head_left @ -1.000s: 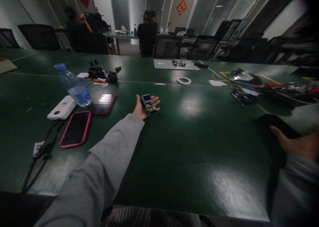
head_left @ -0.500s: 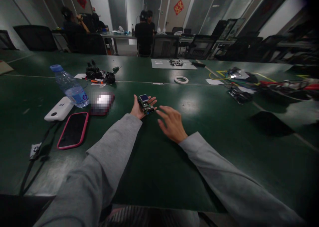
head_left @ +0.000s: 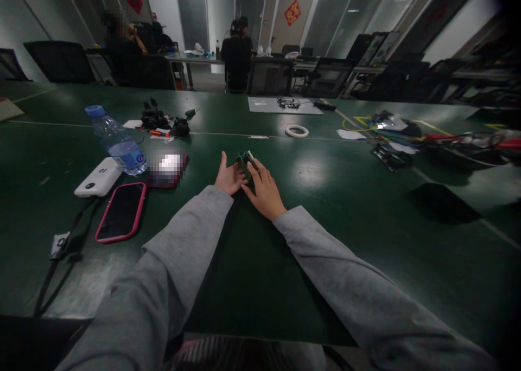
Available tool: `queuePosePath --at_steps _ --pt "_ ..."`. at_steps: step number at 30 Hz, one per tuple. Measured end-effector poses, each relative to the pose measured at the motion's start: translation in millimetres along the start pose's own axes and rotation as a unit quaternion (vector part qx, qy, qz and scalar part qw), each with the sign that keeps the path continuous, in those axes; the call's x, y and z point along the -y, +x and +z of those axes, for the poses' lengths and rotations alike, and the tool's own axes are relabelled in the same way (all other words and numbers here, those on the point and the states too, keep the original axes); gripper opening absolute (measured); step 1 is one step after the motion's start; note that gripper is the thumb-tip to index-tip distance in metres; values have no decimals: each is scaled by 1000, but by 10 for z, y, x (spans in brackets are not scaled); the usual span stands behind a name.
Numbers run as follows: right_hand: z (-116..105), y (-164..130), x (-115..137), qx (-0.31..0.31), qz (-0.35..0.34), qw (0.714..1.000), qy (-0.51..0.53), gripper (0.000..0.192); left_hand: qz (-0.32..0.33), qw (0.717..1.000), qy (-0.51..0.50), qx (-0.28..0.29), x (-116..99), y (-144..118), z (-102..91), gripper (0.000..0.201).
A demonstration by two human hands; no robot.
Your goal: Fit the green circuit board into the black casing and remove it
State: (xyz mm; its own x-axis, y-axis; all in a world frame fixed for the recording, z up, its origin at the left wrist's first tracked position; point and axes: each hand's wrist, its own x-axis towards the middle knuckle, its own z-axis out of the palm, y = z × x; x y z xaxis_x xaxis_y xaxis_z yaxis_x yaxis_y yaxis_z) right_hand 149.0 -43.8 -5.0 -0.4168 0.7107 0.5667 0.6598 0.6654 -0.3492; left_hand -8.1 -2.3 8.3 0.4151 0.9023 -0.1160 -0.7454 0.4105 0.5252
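Both hands meet mid-table: the left hand [head_left: 228, 178] lies palm up under a small circuit board [head_left: 245, 161], and the right hand [head_left: 262, 191] closes its fingers over the board's edge, apparently pinching it. No legible print on the board. The white power bank [head_left: 99, 177] shows "10". The green table [head_left: 325, 241] lies open right of the hands; the phone [head_left: 121, 212] and water bottle [head_left: 116, 141] crowd the left.

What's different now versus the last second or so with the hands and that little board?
The right hand came in from the far right edge and has closed onto the small circuit board, which now stands tilted on edge instead of lying flat, screen up. The left hand stayed under the board, palm open. The water bottle, power bank and pink-cased phone did not move.
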Motion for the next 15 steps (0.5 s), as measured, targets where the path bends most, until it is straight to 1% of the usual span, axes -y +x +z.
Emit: queuePosePath --at_steps 4,9,15 --pt "25 17 -61 -29 20 999 25 62 -6 1000 -17 23 -4 -17 24 74" --pt "54 32 -124 -68 43 994 68 62 -16 999 -22 45 3 -63 104 76" --pt "93 18 -209 -138 116 978 108 62 -41 996 -8 74 11 -101 160 76"
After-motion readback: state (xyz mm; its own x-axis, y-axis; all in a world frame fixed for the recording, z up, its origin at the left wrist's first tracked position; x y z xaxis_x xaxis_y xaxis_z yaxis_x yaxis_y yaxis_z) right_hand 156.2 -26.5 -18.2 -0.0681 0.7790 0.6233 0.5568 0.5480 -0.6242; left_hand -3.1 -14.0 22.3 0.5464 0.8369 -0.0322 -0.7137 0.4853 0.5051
